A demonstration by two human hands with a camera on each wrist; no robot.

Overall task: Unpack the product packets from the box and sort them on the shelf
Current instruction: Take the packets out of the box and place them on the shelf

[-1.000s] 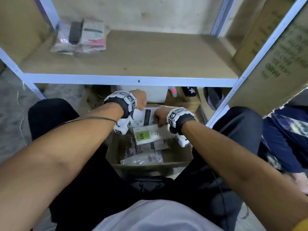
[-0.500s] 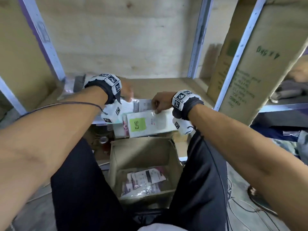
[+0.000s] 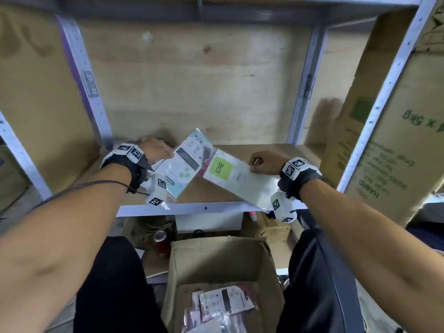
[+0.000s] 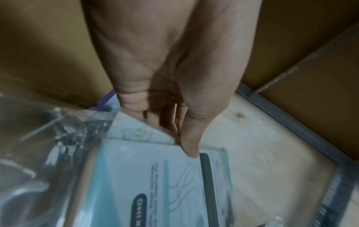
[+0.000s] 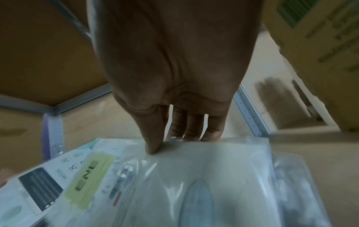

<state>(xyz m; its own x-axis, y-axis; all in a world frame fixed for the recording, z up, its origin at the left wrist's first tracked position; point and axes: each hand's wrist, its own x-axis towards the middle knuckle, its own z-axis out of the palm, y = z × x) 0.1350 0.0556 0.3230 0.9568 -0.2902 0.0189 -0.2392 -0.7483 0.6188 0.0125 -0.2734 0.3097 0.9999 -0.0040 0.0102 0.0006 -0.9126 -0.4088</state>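
Note:
My left hand [image 3: 157,151] pinches the top edge of a pale blue and white packet [image 3: 185,165] over the left part of the wooden shelf [image 3: 276,150]; the thumb [image 4: 191,147] presses on the packet [image 4: 155,176]. My right hand [image 3: 263,162] pinches a clear packet with a green ENE label [image 3: 230,175] over the middle of the shelf, thumb [image 5: 153,145] on top, fingers behind the packet [image 5: 174,176]. The two packets overlap slightly. Below, the open cardboard box [image 3: 216,255] holds more packets [image 3: 223,306].
Earlier packets [image 4: 38,145] lie at the shelf's left end, mostly hidden in the head view. A large printed carton [image 3: 394,131] stands right of the shelf post [image 3: 305,92]. Under the shelf are a red can [image 3: 161,243] and a white box [image 3: 209,222].
Both hands have risen from the box to shelf height with their packets and moved apart, the left packet swinging left and tilting. The head view has tipped up toward the shelf.

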